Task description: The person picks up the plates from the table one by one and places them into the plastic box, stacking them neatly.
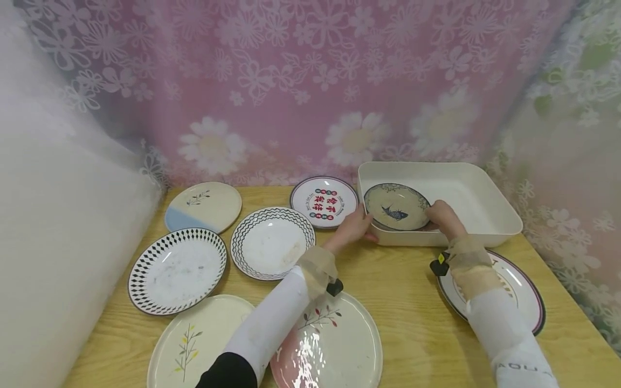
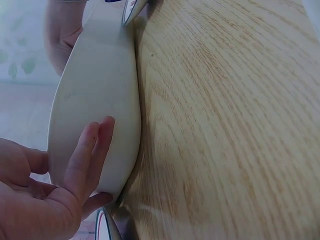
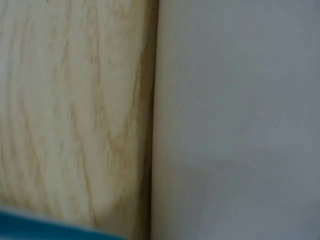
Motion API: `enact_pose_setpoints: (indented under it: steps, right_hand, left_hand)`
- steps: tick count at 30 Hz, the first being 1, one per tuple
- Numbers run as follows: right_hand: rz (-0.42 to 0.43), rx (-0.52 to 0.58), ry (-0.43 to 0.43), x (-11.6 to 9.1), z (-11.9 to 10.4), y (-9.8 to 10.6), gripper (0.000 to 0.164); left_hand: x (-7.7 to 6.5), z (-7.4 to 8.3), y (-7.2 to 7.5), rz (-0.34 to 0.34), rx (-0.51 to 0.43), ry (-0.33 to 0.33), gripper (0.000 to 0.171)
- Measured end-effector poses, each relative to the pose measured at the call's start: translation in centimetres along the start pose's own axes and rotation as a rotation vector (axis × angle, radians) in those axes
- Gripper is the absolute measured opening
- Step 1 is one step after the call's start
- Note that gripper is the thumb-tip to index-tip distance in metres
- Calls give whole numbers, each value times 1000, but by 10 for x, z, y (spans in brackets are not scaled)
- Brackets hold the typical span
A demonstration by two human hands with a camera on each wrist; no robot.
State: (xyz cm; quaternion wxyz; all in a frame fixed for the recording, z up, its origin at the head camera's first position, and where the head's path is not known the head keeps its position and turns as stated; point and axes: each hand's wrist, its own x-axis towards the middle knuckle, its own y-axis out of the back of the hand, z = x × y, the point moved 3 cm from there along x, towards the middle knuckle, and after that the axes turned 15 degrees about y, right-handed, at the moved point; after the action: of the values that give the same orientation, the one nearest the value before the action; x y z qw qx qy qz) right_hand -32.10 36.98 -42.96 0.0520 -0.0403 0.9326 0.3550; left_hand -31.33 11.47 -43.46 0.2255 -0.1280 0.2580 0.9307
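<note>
An oval plate with a blue fish (image 1: pixel 397 207) lies tilted inside the left part of a white rectangular bin (image 1: pixel 495 237). My right hand (image 1: pixel 445 218) grips the plate by its right edge, fingertips hidden beneath it. At the bin's front left corner, my left hand (image 1: pixel 351 226) holds the bin wall. In the left wrist view, two fingers of the left hand (image 2: pixel 50 200) lie long against the bin's outer wall (image 2: pixel 100 85), and another finger reaches the rim. The right wrist view has the bin wall (image 3: pixel 240 120) close up, without the hand.
A plate with red characters (image 1: pixel 310 200) stands just left of the bin. A dark-rimmed plate (image 1: pixel 526 291) lies under my right forearm. Further plates include a zigzag-rimmed one (image 1: pixel 271 242), a diamond-rimmed one (image 1: pixel 177 269), a blue-and-cream one (image 1: pixel 213 207), a yellow-sprig one (image 1: pixel 194 334) and a pink one (image 1: pixel 349 345).
</note>
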Motion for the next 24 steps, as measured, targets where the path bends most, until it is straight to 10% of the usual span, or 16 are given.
enact_pose_setpoints:
  steps: [5, 15, 24]
  right_hand:
    - [-12, 8, 39, -3, 1, -2, 27]
    - [-3, -440, 61, 1, -9, -1, 24]
    - [15, -424, 41, 6, -4, -6, 26]
  left_hand:
    - [0, -1, -2, 14, 26, 2, 46]
    - [-1, 0, 0, 29, 52, -12, 44]
    - [1, -2, -2, -25, -68, -1, 43]
